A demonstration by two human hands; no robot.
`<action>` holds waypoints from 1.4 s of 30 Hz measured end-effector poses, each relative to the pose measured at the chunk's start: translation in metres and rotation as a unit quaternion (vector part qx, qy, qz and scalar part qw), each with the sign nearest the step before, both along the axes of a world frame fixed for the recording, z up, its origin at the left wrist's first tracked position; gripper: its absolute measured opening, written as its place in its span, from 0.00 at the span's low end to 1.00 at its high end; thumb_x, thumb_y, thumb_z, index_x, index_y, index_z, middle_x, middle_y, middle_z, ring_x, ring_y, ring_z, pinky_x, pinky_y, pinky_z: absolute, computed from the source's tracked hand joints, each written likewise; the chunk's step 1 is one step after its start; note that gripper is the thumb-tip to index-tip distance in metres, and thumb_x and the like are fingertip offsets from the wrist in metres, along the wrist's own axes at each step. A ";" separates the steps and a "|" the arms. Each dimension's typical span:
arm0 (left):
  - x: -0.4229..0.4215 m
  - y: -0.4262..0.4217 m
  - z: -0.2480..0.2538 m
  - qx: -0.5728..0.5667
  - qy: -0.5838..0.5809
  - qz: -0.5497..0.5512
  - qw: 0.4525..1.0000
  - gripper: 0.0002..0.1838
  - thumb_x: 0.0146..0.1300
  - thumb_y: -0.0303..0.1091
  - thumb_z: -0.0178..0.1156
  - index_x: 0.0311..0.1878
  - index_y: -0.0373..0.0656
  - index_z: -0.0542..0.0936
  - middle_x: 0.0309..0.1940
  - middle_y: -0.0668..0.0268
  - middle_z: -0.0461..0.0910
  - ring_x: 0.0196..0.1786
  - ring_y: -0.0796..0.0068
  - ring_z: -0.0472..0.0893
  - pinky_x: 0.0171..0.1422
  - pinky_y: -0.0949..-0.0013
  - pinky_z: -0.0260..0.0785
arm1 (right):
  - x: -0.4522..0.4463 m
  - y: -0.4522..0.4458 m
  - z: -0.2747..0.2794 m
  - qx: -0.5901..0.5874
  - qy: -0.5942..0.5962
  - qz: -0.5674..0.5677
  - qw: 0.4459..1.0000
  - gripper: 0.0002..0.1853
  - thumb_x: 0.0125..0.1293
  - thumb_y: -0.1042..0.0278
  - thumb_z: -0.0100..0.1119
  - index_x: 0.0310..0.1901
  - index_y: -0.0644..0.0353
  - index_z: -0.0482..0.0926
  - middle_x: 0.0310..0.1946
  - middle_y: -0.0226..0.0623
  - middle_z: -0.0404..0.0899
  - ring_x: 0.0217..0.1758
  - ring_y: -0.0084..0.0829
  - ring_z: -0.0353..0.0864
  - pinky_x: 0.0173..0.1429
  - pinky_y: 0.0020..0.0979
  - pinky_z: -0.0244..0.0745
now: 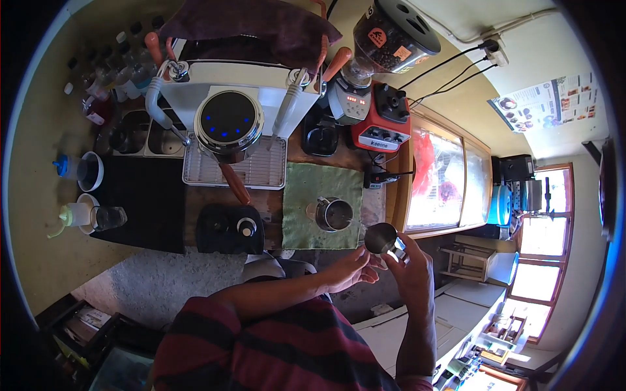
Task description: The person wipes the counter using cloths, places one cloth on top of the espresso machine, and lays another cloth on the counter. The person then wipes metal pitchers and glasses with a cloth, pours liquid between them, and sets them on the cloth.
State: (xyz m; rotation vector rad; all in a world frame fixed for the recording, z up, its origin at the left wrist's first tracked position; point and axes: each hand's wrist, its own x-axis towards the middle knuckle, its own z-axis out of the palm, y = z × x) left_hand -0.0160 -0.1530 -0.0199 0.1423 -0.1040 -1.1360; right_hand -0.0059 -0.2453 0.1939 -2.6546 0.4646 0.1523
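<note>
A small metal milk pitcher (pixel 380 238) is gripped by its handle in my right hand (pixel 413 267), its round opening facing the camera. My left hand (pixel 349 270) is just left of the pitcher, fingers loosely bent and apart; whether a fingertip touches the pitcher I cannot tell. Another metal milk pitcher (pixel 336 214) stands on a green cloth (pixel 306 189) on the counter, just beyond my hands. What either pitcher contains is too dark to make out.
An espresso machine (pixel 228 124) fills the back, with a portafilter handle (pixel 235 184) pointing towards me. To its right are a coffee grinder (pixel 349 101) and a red appliance base (pixel 383 135). A black tamping mat (pixel 228 238) lies left of the cloth. Bottles (pixel 124 72) line the left wall.
</note>
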 end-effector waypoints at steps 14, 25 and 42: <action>0.001 0.002 0.022 -0.029 -0.008 -0.015 0.999 0.30 0.75 0.63 0.51 0.65 0.48 0.69 0.55 0.65 0.78 0.55 0.71 0.80 0.62 0.60 0.71 | 0.002 0.009 0.025 -0.062 0.027 0.022 0.997 0.28 0.60 0.67 0.76 0.62 0.61 0.78 0.27 0.46 0.81 0.27 0.42 0.82 0.34 0.40 0.75; -0.010 -0.005 0.019 -0.055 0.008 -0.017 0.998 0.31 0.75 0.67 0.45 0.59 0.48 0.74 0.48 0.66 0.81 0.53 0.71 0.80 0.61 0.60 0.70 | 0.006 0.015 0.034 -0.088 0.052 0.047 0.994 0.29 0.61 0.63 0.74 0.63 0.59 0.76 0.36 0.47 0.85 0.34 0.47 0.87 0.39 0.43 0.80; -0.014 -0.004 -0.019 -0.066 0.088 0.003 0.994 0.37 0.72 0.76 0.35 0.73 0.64 0.57 0.51 0.66 0.79 0.53 0.73 0.80 0.61 0.63 0.71 | 0.032 0.021 -0.035 -0.152 0.094 0.128 0.976 0.27 0.63 0.60 0.72 0.61 0.59 0.76 0.48 0.45 0.87 0.46 0.48 0.88 0.45 0.44 0.83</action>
